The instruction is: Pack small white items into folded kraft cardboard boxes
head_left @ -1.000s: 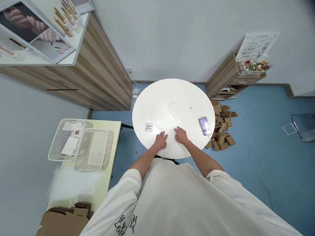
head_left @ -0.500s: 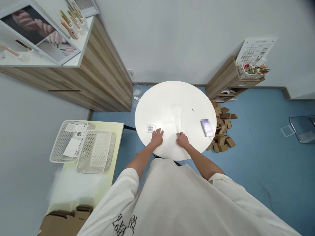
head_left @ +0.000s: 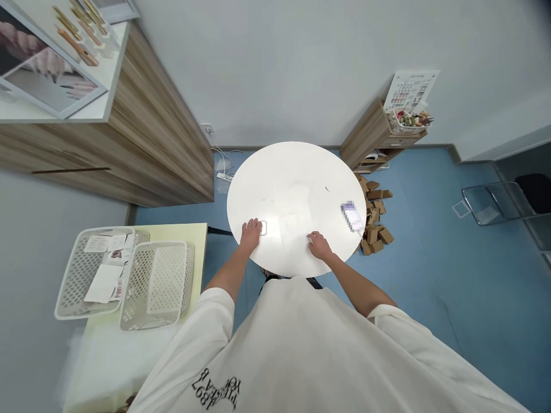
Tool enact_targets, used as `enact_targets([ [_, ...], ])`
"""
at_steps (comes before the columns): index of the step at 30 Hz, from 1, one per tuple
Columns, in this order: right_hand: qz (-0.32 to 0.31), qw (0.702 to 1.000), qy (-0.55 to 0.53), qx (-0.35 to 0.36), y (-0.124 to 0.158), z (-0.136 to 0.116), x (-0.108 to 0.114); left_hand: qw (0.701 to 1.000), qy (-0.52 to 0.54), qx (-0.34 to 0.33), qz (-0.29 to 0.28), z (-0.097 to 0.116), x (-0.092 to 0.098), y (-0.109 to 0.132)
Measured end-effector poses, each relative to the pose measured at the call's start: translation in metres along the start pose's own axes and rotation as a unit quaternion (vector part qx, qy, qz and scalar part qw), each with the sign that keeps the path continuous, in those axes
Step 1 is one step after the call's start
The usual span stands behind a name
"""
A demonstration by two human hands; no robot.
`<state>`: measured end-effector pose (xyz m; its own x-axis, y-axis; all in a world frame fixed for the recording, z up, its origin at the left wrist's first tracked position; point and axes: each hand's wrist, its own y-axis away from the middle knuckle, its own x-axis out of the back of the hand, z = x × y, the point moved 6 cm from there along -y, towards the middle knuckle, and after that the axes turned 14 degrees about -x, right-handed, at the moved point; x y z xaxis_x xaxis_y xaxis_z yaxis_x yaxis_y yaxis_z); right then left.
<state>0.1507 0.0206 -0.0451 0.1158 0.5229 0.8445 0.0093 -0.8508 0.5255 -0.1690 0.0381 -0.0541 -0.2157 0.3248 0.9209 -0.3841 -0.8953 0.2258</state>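
On the white round table [head_left: 284,163], my left hand [head_left: 251,234] lies with its fingers stretched forward, partly covering a small clear case [head_left: 264,228]. The fingers do not visibly wrap round the case, and its contents are hidden now. Between my hands a faint, thin see-through sheet [head_left: 295,226] seems to lie flat on the tabletop. My right hand [head_left: 319,245] rests at the sheet's right edge with its fingers curled together. Whatever its fingertips hold, if anything, is too small to make out.
A blurred phone-like thing [head_left: 352,217] lies near the table's right edge. Small cardboard boxes [head_left: 375,229] are heaped on the floor beyond. White baskets [head_left: 157,287] stand on a yellow table to the left. A wooden cabinet [head_left: 163,120] rises behind them.
My left hand has moved left across the table onto the small clear case, which lay uncovered before. My right hand stays near the sheet's edge. The whole view has turned slightly to the right.
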Motion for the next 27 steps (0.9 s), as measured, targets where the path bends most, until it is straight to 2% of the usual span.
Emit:
enact_targets([
  [3, 0.006, 1.0, -0.011, -0.004, 0.007, 0.004, -0.002, 1.0, -0.006, -0.01, 0.006, 0.004, 0.005, -0.004],
  [6, 0.01, 1.0, -0.014, 0.001, 0.009, 0.01, -0.003, 1.0, 0.011, -0.022, 0.013, 0.019, 0.009, -0.014],
  [11, 0.006, 1.0, 0.006, 0.027, -0.002, 0.018, -0.001, 0.994, 0.054, -0.09, 0.029, 0.078, 0.008, -0.046],
  [14, -0.001, 0.998, 0.026, 0.056, -0.012, 0.02, -0.002, 0.992, 0.074, -0.099, 0.008, 0.111, -0.002, -0.068],
  [17, -0.009, 0.994, 0.057, 0.092, -0.018, 0.022, -0.005, 0.991, 0.082, -0.103, -0.029, 0.133, -0.015, -0.087],
  [20, -0.006, 0.989, 0.082, 0.123, -0.02, 0.025, -0.007, 0.992, 0.068, -0.1, -0.032, 0.143, -0.023, -0.1],
  [27, 0.005, 0.977, 0.104, 0.188, -0.023, 0.028, -0.004, 0.997, 0.027, -0.071, -0.019, 0.143, -0.031, -0.109],
])
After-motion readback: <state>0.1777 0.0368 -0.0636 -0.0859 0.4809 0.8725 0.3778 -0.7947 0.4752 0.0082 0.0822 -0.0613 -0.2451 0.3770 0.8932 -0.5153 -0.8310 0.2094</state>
